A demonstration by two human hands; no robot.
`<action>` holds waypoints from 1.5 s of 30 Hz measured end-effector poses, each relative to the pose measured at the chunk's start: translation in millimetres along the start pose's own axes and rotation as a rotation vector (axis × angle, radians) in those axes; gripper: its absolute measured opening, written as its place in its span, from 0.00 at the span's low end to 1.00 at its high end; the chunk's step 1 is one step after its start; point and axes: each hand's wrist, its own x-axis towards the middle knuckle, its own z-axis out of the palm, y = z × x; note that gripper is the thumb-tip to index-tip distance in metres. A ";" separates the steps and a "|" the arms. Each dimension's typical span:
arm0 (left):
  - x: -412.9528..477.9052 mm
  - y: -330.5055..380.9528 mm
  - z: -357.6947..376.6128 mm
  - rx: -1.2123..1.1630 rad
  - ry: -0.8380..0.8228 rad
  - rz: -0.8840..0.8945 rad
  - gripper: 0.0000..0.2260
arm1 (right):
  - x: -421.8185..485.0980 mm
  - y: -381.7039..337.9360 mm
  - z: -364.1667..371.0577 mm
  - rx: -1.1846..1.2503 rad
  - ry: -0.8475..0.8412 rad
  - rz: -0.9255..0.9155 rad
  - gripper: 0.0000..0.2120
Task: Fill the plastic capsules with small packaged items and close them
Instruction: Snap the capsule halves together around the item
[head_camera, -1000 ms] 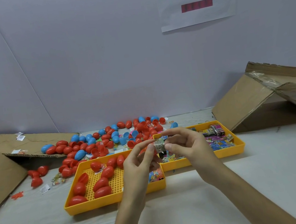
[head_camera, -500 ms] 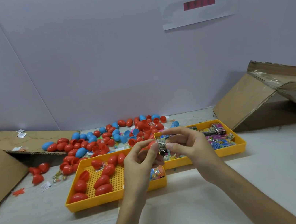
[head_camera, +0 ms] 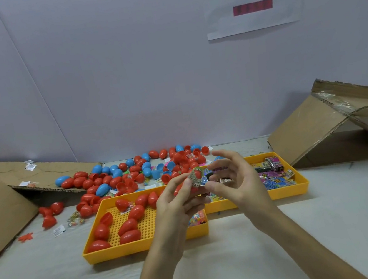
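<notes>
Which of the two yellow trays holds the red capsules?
The left yellow tray, the nearer one: red capsules lie on its perforated floor. The right yellow tray holds colourful flat packets instead.

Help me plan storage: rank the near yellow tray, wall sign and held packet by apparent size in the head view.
1-2. near yellow tray, wall sign: look alike, sign farther and cropped, unranked.
3. packet in left hand.

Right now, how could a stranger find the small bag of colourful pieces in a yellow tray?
Start at the left yellow tray, the one holding red capsules. The small bag lies in its near right corner. Unlike the plain red capsules in that tray, it shows many colours.
</notes>
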 end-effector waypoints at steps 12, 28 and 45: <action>0.2 -5.3 -1.8 -0.243 -0.121 -0.180 0.16 | -13.1 10.5 20.9 -0.216 0.034 -0.149 0.19; 0.6 -14.7 4.9 -0.303 -0.186 -0.211 0.22 | -15.0 12.5 22.3 -0.234 0.182 -0.244 0.15; 1.5 -17.3 8.2 -0.168 -0.126 -0.174 0.24 | -15.5 12.6 21.1 -0.308 0.219 -0.280 0.14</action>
